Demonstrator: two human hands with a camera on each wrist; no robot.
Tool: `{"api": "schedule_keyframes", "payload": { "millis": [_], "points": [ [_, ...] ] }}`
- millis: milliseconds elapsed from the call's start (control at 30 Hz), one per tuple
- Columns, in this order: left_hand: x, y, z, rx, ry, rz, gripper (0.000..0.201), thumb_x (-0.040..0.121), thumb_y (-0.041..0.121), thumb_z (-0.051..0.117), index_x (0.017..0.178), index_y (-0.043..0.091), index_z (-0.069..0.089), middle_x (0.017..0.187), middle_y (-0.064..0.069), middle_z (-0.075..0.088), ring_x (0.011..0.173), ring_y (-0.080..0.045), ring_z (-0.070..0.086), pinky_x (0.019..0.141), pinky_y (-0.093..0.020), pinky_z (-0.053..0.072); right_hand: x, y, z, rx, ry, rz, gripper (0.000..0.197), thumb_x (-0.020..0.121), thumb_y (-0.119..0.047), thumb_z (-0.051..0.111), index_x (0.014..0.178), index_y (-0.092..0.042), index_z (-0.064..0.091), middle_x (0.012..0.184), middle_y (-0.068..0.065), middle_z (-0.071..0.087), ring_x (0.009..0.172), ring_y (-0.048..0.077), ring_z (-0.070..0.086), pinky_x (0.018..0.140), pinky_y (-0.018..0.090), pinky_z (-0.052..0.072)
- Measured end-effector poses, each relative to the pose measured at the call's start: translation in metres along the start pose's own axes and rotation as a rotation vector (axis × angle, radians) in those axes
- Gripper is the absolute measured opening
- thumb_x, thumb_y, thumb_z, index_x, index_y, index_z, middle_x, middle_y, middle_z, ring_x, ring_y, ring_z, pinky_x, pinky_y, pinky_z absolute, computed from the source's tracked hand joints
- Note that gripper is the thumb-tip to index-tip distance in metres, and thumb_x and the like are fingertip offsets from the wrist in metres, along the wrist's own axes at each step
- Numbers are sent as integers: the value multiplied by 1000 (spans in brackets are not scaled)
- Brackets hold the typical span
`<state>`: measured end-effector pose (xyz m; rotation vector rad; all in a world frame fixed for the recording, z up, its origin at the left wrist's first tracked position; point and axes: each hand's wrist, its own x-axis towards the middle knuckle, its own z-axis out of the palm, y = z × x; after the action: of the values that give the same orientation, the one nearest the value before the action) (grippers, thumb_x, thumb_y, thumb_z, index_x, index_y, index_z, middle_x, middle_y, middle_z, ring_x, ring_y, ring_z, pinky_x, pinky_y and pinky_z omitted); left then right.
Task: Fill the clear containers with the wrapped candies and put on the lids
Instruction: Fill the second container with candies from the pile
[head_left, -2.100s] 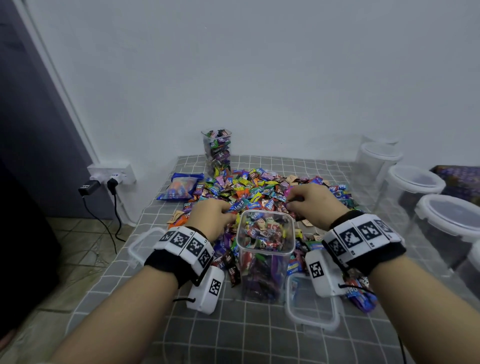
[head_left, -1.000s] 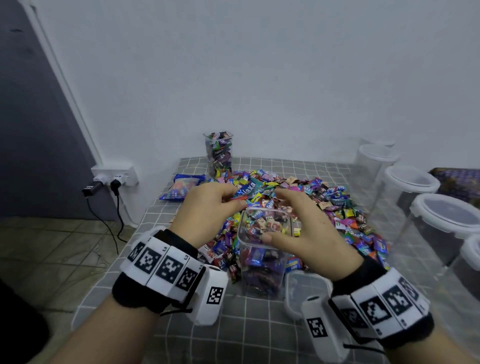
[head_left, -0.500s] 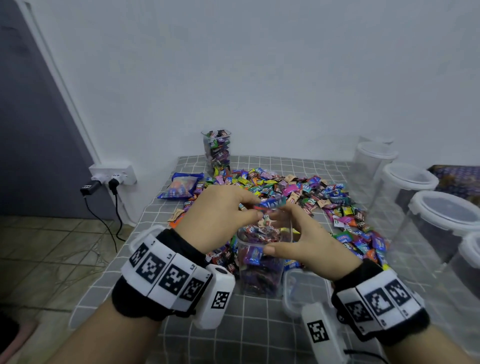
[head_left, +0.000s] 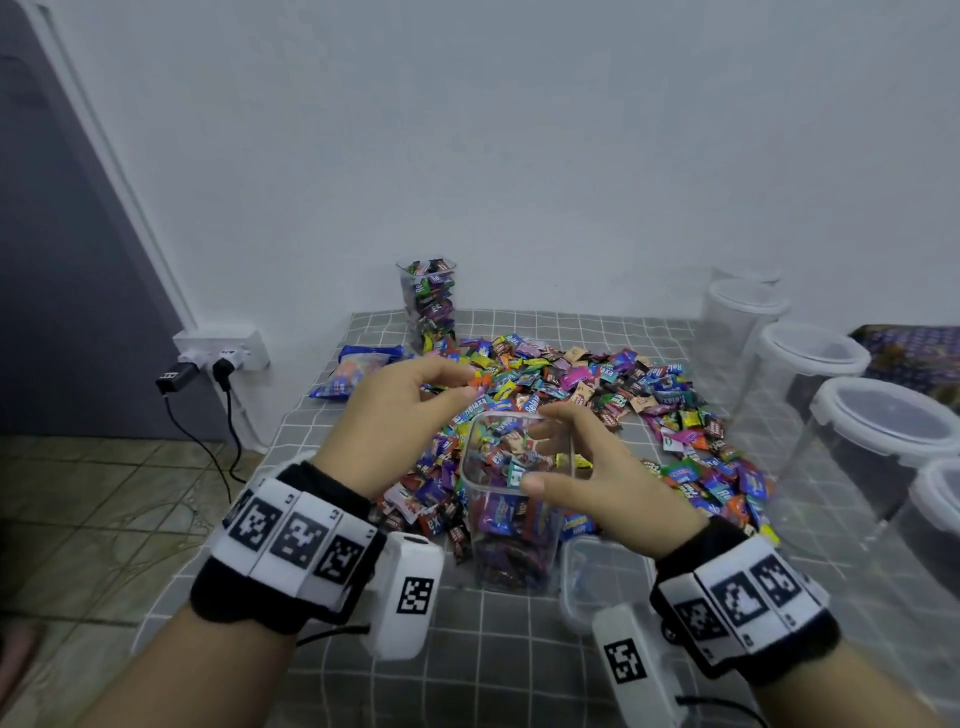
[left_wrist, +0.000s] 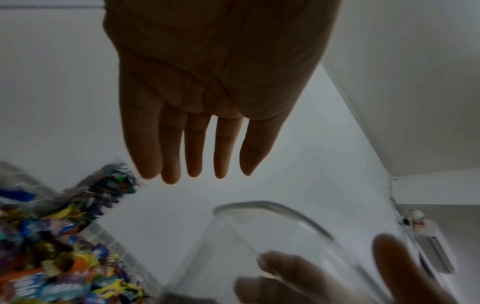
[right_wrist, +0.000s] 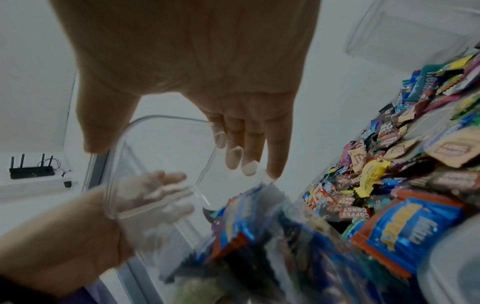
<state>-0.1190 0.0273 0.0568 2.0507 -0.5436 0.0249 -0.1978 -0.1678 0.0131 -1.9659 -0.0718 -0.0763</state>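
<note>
A clear square container (head_left: 514, 525) stands mid-table, filled nearly to its rim (right_wrist: 155, 119) with wrapped candies. My left hand (head_left: 462, 387) hovers at its far left corner; in the left wrist view the left hand (left_wrist: 194, 164) has straight fingers and holds nothing. My right hand (head_left: 540, 449) is spread over the container's mouth, thumb at the near rim, and it is empty in the right wrist view (right_wrist: 168, 158). The loose candy pile (head_left: 597, 384) lies behind and around the container. A clear lid (head_left: 597, 577) lies just right of it, under my right wrist.
A tall container full of candies (head_left: 428, 301) stands at the back by the wall. A blue candy bag (head_left: 353, 374) lies at the back left. Several empty lidded tubs (head_left: 810, 364) line the right side. A wall socket with plugs (head_left: 223, 353) is left of the table (head_left: 493, 649).
Both hands came up off the pile with candies, met over the container, and have now parted and opened above its mouth with nothing in them.
</note>
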Motion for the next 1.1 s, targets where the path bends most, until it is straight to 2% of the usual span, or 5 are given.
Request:
{"api": "schedule_keyframes", "payload": {
  "millis": [167, 300, 800, 967, 1100],
  "points": [
    [12, -34, -5, 143, -85, -227, 31, 87, 39, 61, 116, 28, 58, 124, 3, 59, 101, -20, 60, 87, -43, 49, 10, -9, -9, 69, 107, 39, 59, 73, -73, 45, 114, -31, 49, 111, -8, 59, 105, 10, 58, 89, 33, 48],
    [18, -59, 1, 360, -156, -379, 52, 88, 43, 59, 132, 20, 50, 137, -7, 50, 114, -30, 55, 92, -39, 47, 29, -2, -22, -35, 234, 130, 34, 94, -41, 46, 117, -16, 50, 109, 1, 57, 98, 15, 55, 79, 30, 48],
    [45, -101, 28, 644, -420, -560, 103, 79, 59, 63, 152, 20, 2, 155, -6, 27, 134, -28, 40, 104, -39, 40, 92, 67, -29, -862, -301, 472, 95, 69, -63, 63, 147, -24, 26, 142, 7, 45, 123, 28, 48, 100, 41, 44],
    [46, -99, 33, 724, -487, -439, 76, 77, 54, 68, 143, 32, 37, 136, -1, 55, 116, -24, 55, 90, -34, 48, 99, 68, -15, -1017, -438, 481, 42, 96, -26, 49, 133, -6, 46, 131, 13, 54, 111, 26, 53, 102, 39, 43],
    [44, -91, 36, 751, -457, -391, 47, 83, 41, 68, 127, 26, 60, 116, -3, 67, 104, -22, 61, 81, -30, 48, 97, 61, -14, -1160, -414, 401, 36, 94, -28, 52, 126, -12, 54, 125, 9, 58, 113, 27, 55, 94, 35, 48]
  ]
}}
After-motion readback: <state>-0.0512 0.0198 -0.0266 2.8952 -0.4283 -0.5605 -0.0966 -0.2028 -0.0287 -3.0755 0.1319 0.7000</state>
